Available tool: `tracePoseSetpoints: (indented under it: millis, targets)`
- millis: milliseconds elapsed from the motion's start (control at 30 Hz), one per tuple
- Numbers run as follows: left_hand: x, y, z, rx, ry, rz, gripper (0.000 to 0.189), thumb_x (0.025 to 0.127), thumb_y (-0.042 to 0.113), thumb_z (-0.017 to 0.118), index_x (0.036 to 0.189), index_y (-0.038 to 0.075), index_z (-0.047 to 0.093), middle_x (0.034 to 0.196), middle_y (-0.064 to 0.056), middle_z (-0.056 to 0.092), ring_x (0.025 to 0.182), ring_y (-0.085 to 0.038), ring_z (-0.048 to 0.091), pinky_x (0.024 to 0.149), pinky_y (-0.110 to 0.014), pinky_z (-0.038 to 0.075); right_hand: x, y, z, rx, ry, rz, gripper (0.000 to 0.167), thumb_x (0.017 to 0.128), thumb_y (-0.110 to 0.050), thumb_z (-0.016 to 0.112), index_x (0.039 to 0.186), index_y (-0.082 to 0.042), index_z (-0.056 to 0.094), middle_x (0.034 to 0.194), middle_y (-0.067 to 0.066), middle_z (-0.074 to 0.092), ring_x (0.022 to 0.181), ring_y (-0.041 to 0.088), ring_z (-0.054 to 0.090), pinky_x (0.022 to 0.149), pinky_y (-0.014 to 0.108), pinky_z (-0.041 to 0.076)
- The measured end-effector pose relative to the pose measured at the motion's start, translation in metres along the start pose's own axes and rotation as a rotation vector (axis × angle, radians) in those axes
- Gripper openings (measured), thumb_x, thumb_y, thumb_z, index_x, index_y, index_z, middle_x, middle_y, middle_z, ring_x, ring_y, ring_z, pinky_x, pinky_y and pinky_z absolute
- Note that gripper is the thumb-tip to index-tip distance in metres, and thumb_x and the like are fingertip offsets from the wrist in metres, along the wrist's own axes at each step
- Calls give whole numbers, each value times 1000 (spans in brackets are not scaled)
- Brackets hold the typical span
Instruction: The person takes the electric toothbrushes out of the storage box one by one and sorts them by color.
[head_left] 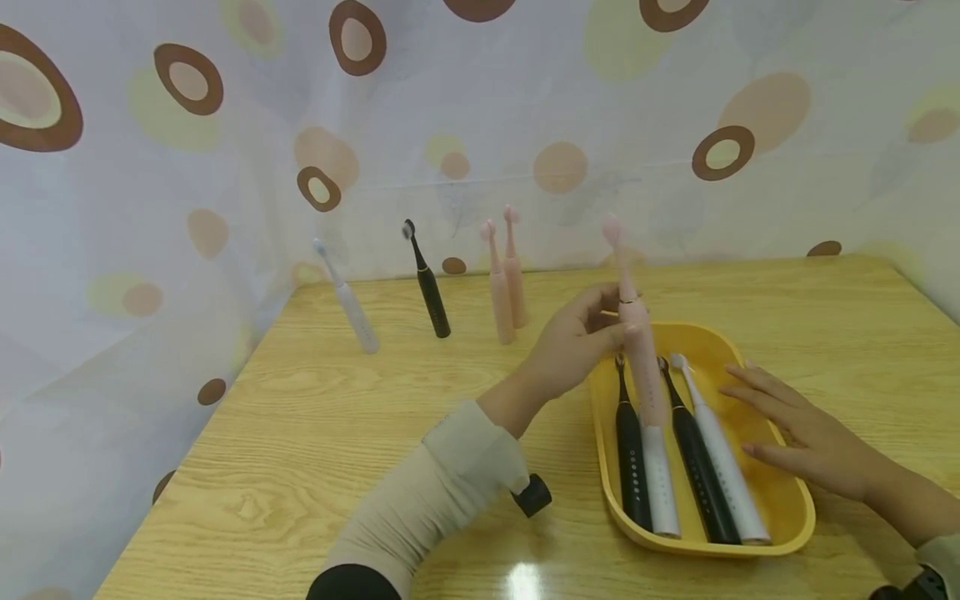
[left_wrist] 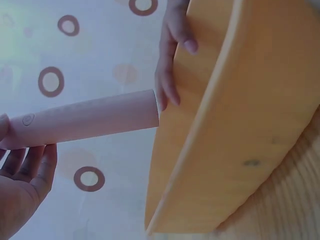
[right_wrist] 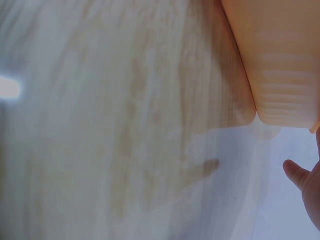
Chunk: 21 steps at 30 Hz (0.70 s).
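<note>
My left hand (head_left: 581,337) pinches a pink electric toothbrush (head_left: 641,350) upright, brush head up, above a yellow tray (head_left: 802,521). In the left wrist view the pink handle (left_wrist: 100,116) lies between thumb and fingers, its flat base towards the tray's wall (left_wrist: 240,110). Inside the tray are a black toothbrush (head_left: 632,458), a white toothbrush (head_left: 660,487) partly hidden behind the pink one, another black toothbrush (head_left: 701,467) and another white one (head_left: 727,467). Over the tray's right rim my right hand (head_left: 802,433) is spread with straight fingers, holding nothing.
Along the back of the wooden table (head_left: 315,467) stand a white toothbrush (head_left: 352,308), a black toothbrush (head_left: 432,300) and two pink ones, the front pink toothbrush (head_left: 500,300) overlapping the rear one (head_left: 515,287). A patterned cloth (head_left: 465,108) hangs behind them.
</note>
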<state>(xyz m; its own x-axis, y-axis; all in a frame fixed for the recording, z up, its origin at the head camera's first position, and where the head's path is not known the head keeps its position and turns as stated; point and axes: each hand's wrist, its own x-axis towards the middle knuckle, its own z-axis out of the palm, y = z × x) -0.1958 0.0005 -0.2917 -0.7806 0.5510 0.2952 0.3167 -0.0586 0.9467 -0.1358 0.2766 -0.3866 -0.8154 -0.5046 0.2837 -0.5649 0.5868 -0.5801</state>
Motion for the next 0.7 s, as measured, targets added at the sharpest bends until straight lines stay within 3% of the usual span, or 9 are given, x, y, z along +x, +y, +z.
tracePoseSetpoints:
  millis: [167,300,467,533,700]
  targets:
    - [-1,17,-10,8,48,9,32,86,0,49,117,-4,43,105,-15,49,87,-14,52,75,-24,46,-1,1,0,2,9,-14,59,76,-4,62,129,-5,37,141,8,16,128,13,-1,93,61,2]
    - [4,13,-23,14,89,68,32,85,-3,49,116,-8,42,107,-20,48,91,-21,53,78,-26,45,-1,2,1,4,13,-12,59,75,-3,62,129,-5,37,141,7,16,128,12,0,95,59,3]
    - [12,5,-40,160,163,158,31,83,0,54,112,-6,47,104,-19,53,92,-22,57,79,-24,44,-1,2,1,9,18,-7,59,75,-2,62,128,-4,38,141,5,16,128,11,0,94,60,4]
    - [13,3,-45,210,167,142,31,83,3,54,112,-3,48,104,-16,54,90,-19,58,79,-23,44,-1,2,1,7,19,-6,59,75,-3,62,128,-4,38,141,4,16,128,11,0,94,61,4]
    - [13,0,-52,222,193,88,30,84,6,55,112,0,49,100,-12,55,90,-16,58,78,-24,44,0,1,1,8,20,-7,58,75,-3,62,128,-4,38,141,6,17,128,11,0,93,62,4]
